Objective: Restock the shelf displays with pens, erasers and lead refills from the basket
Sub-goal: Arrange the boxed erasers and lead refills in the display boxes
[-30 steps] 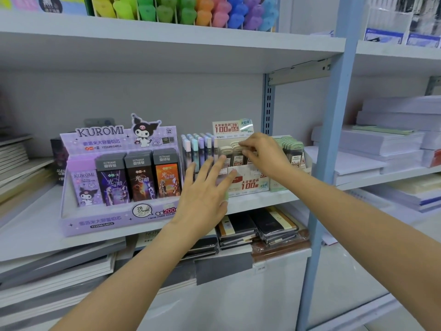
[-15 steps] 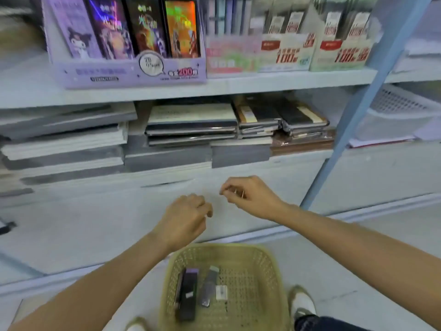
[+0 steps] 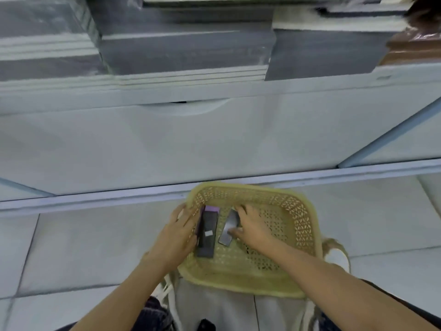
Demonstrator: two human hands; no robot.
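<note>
A yellow woven plastic basket point(image 3: 296, 225) sits on the floor at my feet. Inside it lie a dark box with a purple end point(image 3: 207, 231) and a slim grey case point(image 3: 227, 229) beside it. My left hand point(image 3: 177, 232) is at the basket's left rim, its fingers curled against the dark box. My right hand point(image 3: 253, 229) is inside the basket, fingers and thumb closing on the grey case. The image is blurred, so finer contact is hard to read.
A white cabinet front point(image 3: 214, 139) with a drawer notch rises just behind the basket. Grey stacked notebooks point(image 3: 186, 51) fill the low shelf above. A blue shelf upright point(image 3: 391, 134) slants at right. White floor tiles point(image 3: 83, 247) surround the basket; my shoes point(image 3: 336, 256) flank it.
The view dropped from the shelf displays to the floor. Both hands came down from the lead-refill boxes into the basket, and now reach the two items lying there.
</note>
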